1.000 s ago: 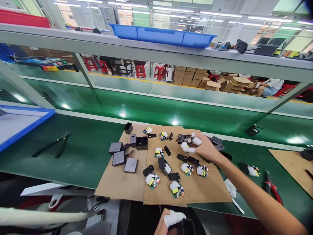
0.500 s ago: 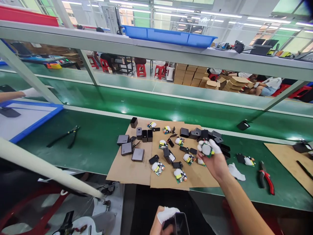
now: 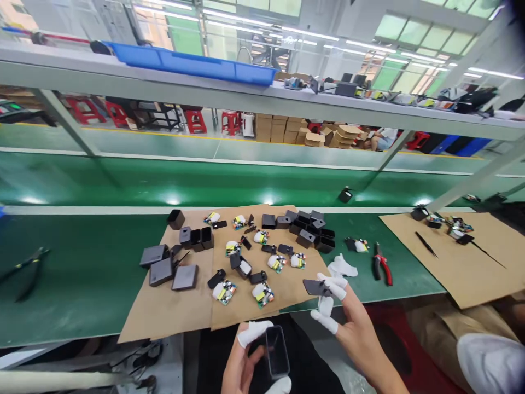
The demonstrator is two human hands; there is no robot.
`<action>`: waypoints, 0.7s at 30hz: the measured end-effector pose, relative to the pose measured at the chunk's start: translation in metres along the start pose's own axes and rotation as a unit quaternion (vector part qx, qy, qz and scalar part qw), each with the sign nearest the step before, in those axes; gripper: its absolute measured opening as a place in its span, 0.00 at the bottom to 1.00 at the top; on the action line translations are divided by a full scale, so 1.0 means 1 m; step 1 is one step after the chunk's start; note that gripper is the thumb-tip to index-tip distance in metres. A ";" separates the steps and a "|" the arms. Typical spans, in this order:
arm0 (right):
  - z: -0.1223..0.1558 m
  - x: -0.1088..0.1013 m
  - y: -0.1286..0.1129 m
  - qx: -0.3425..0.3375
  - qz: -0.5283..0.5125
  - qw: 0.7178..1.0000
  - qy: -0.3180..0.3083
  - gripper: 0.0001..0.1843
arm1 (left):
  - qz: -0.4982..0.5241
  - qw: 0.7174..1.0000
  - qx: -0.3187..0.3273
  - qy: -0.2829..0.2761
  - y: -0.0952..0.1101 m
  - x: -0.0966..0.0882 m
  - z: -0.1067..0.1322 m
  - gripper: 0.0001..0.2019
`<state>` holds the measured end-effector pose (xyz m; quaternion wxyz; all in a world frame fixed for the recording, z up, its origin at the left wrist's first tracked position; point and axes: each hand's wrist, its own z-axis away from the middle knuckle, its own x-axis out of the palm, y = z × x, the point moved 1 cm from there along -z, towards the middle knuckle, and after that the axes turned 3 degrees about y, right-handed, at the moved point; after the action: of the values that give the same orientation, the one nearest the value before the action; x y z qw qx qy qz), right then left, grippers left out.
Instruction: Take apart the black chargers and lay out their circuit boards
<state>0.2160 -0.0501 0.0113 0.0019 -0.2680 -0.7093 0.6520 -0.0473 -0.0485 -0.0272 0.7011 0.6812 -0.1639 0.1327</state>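
Low in the view, my left hand (image 3: 241, 358), white covers on its fingertips, grips a black open-topped plastic housing (image 3: 278, 350) with its open end facing me. To its right, just off the table's front edge, my right hand (image 3: 348, 323) pinches a dark flat cover (image 3: 315, 287) between covered fingertips. The cover's underside is partly hidden by the fingers. Several small circuit boards (image 3: 262, 294) with white and yellow parts lie on the cardboard sheet (image 3: 241, 205) beyond my hands. Small black covers (image 3: 216, 279) lie among them.
Black housings (image 3: 305, 238) are bunched at the sheet's back right, grey-black boxes (image 3: 184, 277) at its left. Red-handled pliers (image 3: 381, 265) and a crumpled white glove (image 3: 342, 266) lie to the right. Other pliers (image 3: 28, 271) lie far left. A person's sleeve (image 3: 488, 355) shows at right.
My view has turned right. My right hand has come back towards me; the whitish, green-edged part it held no longer shows there, and a dark cover does. My left hand's housing shows more fully.
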 end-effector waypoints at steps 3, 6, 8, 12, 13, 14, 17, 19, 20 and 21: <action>-0.002 -0.005 -0.020 -0.006 -0.115 0.993 0.040 0.40 | -0.045 0.998 0.014 -0.031 0.009 0.014 -0.016 0.36; -0.004 -0.002 -0.045 -0.001 -0.258 0.966 0.021 0.39 | -0.075 0.996 0.014 -0.048 0.031 0.028 -0.028 0.36; -0.004 0.002 -0.061 -0.001 -0.313 0.950 0.000 0.42 | -0.077 0.995 0.024 -0.064 0.047 0.037 -0.034 0.37; -0.003 0.010 -0.087 -0.008 -0.342 0.939 -0.022 0.43 | -0.074 0.991 0.047 -0.102 0.071 0.046 -0.041 0.38; -0.002 0.011 -0.091 -0.003 -0.343 0.938 -0.041 0.41 | -0.078 0.990 0.043 -0.108 0.074 0.046 -0.042 0.38; -0.002 0.013 -0.095 0.001 -0.345 0.936 -0.064 0.41 | -0.081 0.990 0.039 -0.112 0.075 0.045 -0.042 0.37; -0.003 0.016 -0.102 0.004 -0.351 0.926 -0.138 0.40 | -0.077 0.989 0.055 -0.116 0.078 0.040 -0.039 0.36; -0.004 0.016 -0.104 -0.007 -0.347 0.924 -0.159 0.39 | -0.079 0.987 0.069 -0.121 0.079 0.038 -0.037 0.36; -0.004 0.017 -0.104 -0.013 -0.343 0.925 -0.164 0.38 | -0.082 0.986 0.075 -0.127 0.079 0.037 -0.037 0.37; -0.005 0.017 -0.105 -0.018 -0.339 0.926 -0.168 0.37 | -0.085 0.984 0.082 -0.134 0.080 0.036 -0.037 0.38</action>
<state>0.1635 -0.0401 0.1034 0.0988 0.1013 -0.7597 0.6347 -0.0451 -0.0102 0.0596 0.6236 0.7592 -0.1861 -0.0066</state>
